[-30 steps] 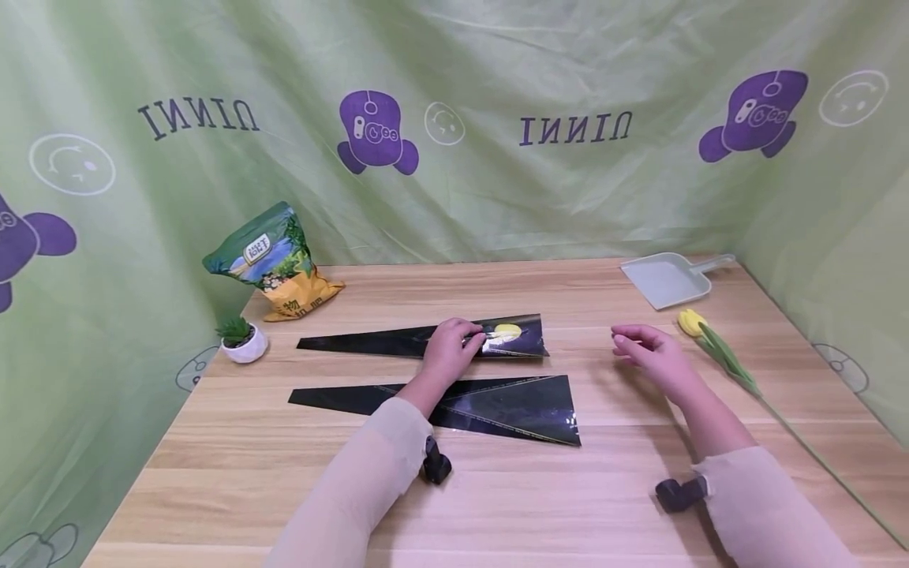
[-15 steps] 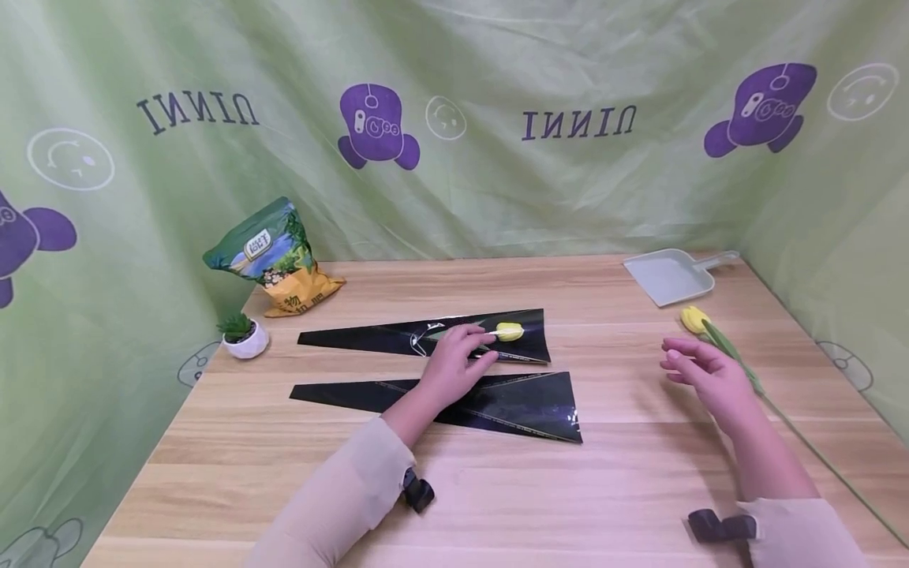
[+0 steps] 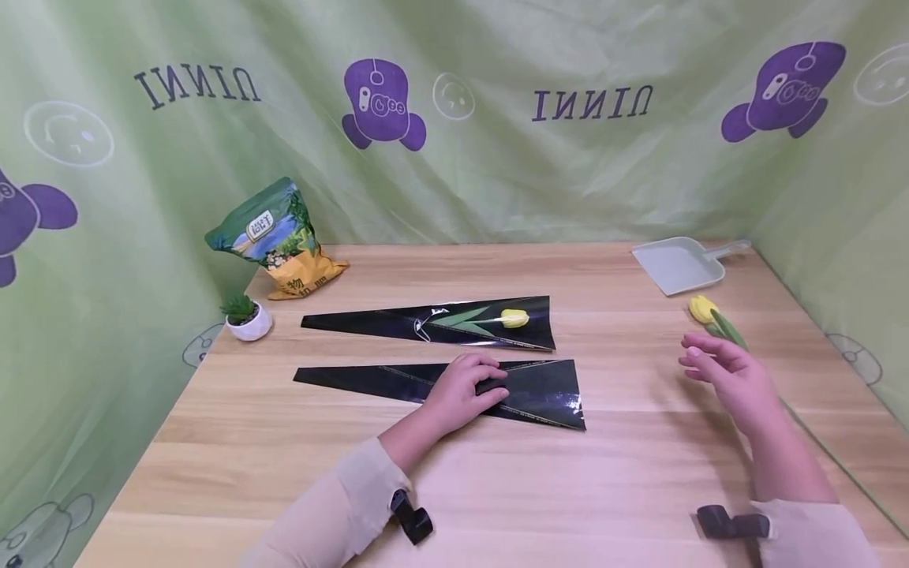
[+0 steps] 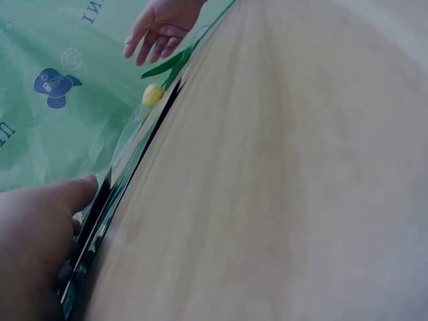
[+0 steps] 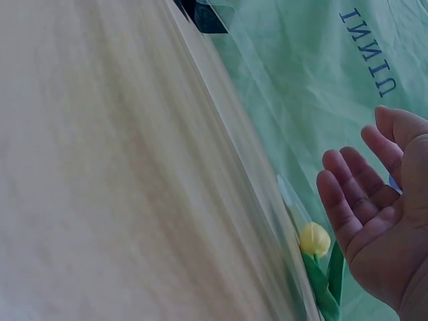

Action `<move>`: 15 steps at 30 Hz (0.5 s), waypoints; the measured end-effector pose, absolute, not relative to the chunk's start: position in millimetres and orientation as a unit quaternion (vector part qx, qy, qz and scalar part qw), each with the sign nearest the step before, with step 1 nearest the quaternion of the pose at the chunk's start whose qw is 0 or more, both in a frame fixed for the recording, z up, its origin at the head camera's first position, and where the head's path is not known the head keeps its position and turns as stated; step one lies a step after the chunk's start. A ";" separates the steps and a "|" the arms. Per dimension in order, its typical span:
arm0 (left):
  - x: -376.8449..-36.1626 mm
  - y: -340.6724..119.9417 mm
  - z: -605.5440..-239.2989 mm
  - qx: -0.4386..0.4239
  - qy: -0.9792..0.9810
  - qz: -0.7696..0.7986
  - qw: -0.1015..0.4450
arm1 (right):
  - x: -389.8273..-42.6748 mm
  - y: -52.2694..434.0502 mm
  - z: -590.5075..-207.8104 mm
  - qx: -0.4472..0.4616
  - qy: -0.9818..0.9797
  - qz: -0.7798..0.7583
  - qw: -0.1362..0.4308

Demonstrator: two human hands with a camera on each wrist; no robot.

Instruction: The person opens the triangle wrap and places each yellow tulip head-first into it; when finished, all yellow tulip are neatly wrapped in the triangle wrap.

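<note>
Two long black tapered flower sleeves lie side by side on the table. The far flower sleeve (image 3: pixel 369 326) holds a yellow tulip (image 3: pixel 514 318), its leaves showing through the clear film. My left hand (image 3: pixel 461 394) is over the middle of the near flower sleeve (image 3: pixel 543 388), fingers loosely bent at its surface and hiding part of it. On the right, a loose yellow tulip (image 3: pixel 701 308) with a long green stem lies on the table. My right hand (image 3: pixel 735 383) hovers beside it with relaxed fingers and overlaps its stem; in the right wrist view the palm (image 5: pixel 374 247) holds nothing.
At the back left stands a green and orange bag (image 3: pixel 284 244), with a small potted succulent (image 3: pixel 248 322) in front of it. A pale dustpan (image 3: pixel 678 267) lies at the back right. Green printed cloth (image 3: pixel 483 189) hangs behind the table and along both sides.
My left hand has drawn back from the far flower sleeve to the near one, uncovering the tulip inside. My right hand has moved right, up to the loose tulip. The head view has tilted slightly.
</note>
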State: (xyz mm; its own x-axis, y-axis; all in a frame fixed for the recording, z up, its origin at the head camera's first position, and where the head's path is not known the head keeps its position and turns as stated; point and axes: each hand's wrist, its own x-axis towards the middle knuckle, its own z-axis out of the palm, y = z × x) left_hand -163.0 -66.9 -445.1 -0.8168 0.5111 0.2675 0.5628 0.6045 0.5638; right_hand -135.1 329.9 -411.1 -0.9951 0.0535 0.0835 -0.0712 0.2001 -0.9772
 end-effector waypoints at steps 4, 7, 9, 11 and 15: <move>-163.6 -66.5 -447.2 -0.309 -0.898 -0.309 0.045 | -135.4 332.5 -411.1 -0.001 -0.762 0.646 0.049; -164.4 -66.3 -447.6 -0.312 -0.902 -0.294 0.049 | -135.3 333.2 -411.1 -0.005 -0.754 0.655 0.051; -164.7 -66.1 -448.0 -0.311 -0.906 -0.282 0.048 | -135.0 333.1 -411.4 -0.006 -0.749 0.660 0.054; -164.9 -66.0 -448.2 -0.309 -0.909 -0.276 0.045 | -134.6 332.9 -411.2 -0.007 -0.749 0.660 0.056; -165.0 -66.8 -448.8 -0.304 -0.911 -0.275 0.039 | -134.2 332.2 -411.3 -0.016 -0.754 0.655 0.055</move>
